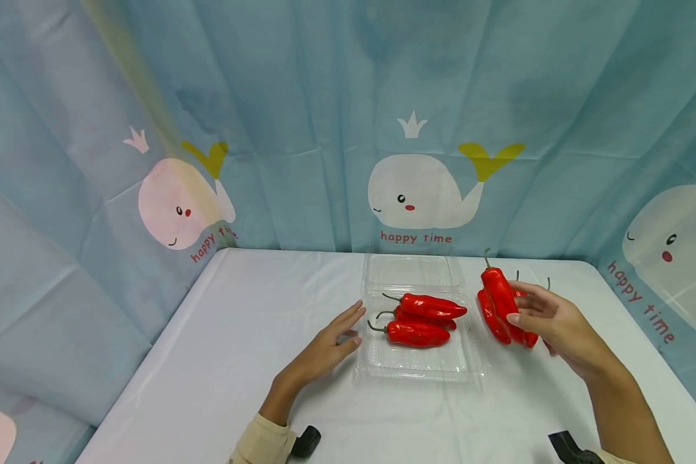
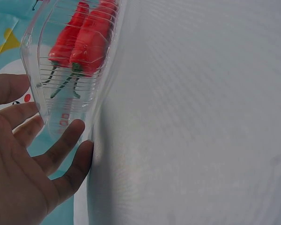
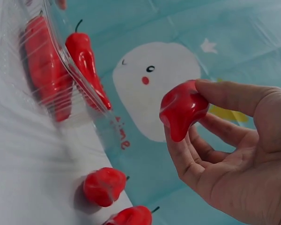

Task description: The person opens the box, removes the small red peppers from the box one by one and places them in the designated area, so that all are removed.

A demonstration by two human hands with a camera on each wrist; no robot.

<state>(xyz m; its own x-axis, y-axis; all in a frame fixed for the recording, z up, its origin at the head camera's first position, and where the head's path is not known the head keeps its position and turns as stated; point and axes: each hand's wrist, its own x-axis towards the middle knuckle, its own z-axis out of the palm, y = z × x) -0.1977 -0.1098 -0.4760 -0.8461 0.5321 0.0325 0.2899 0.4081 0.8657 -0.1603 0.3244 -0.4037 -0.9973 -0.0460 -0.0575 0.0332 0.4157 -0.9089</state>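
Observation:
My right hand (image 1: 562, 332) pinches a glossy red chili pepper (image 1: 499, 293) between thumb and fingers, stem pointing up and away. In the right wrist view the pepper (image 3: 182, 110) shows its pointed end. Below and behind it, several more red peppers (image 1: 490, 319) lie on the table, partly hidden by the hand. A clear plastic clamshell box (image 1: 406, 370) lies unfolded in the middle, with three red peppers (image 1: 420, 334) in its near half. At the box's left side is my left hand (image 1: 325, 348), fingers spread and holding nothing; whether the fingertips touch the rim I cannot tell.
The box's lid (image 1: 412, 270) lies flat toward the back. A white cloth (image 1: 220, 374) covers the table. Behind and at the sides hangs a blue curtain (image 1: 301, 116) with printed whales, close to the table's back edge.

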